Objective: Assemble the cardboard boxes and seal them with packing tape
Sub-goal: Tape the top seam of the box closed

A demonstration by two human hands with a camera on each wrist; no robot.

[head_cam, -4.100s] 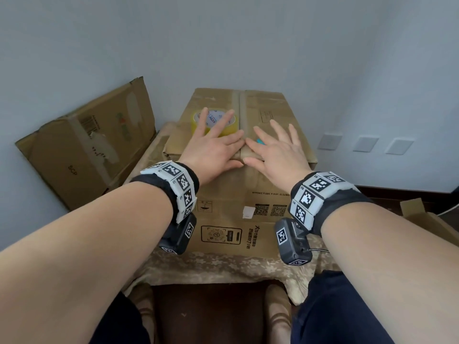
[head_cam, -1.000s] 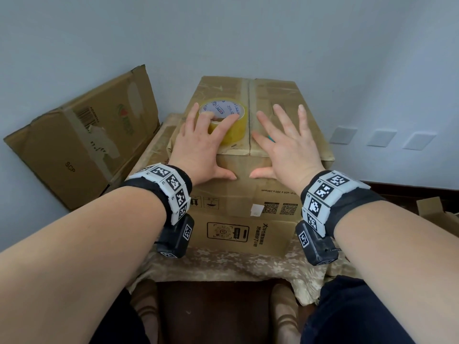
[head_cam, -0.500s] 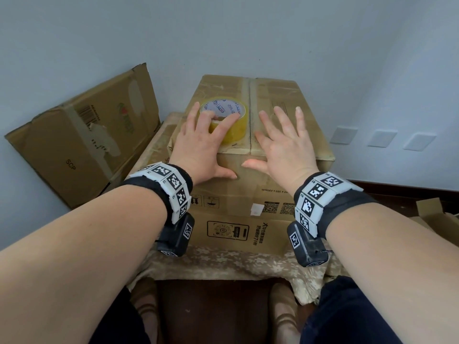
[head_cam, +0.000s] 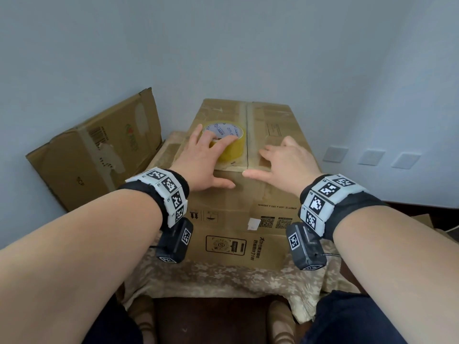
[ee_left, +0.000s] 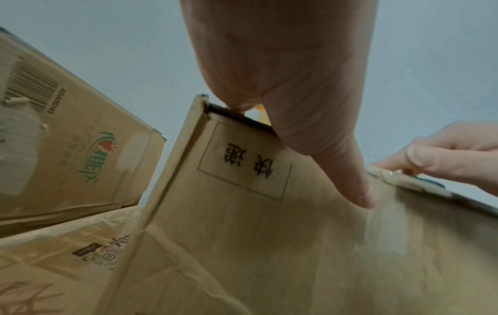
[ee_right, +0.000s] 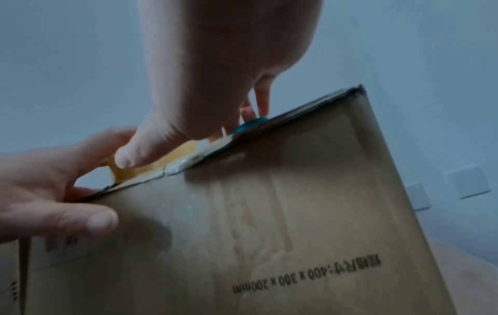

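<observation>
Box: the brown cardboard box [head_cam: 236,202] stands on the cloth-covered worktop [head_cam: 223,276], both top flaps down and meeting at the middle seam [head_cam: 247,135].
Seam: a pale band of tape runs along it, with a dark line at the near end. Freshly sealed or only old tape, I can't tell.
Tape: the yellow roll of packing tape [head_cam: 231,150] sits on the left flap, just beside the seam.
Left hand: my left hand [head_cam: 201,160] lies over the roll, fingers fairly straight, thumb on the box's near face.
Right hand: my right hand [head_cam: 290,162] is on the right flap, fingers curled, thumb out toward the seam. A small teal thing [ee_right: 252,124] sits under the fingers. Gripped or not, I can't tell.
Hands: apart, one each side of the seam.
Doing it well: I reckon even pressure on both flaps, edges flush, lets tape lie flat without wrinkles.
Also here: a second cardboard box [head_cam: 94,155] leans against the wall, far left.
</observation>
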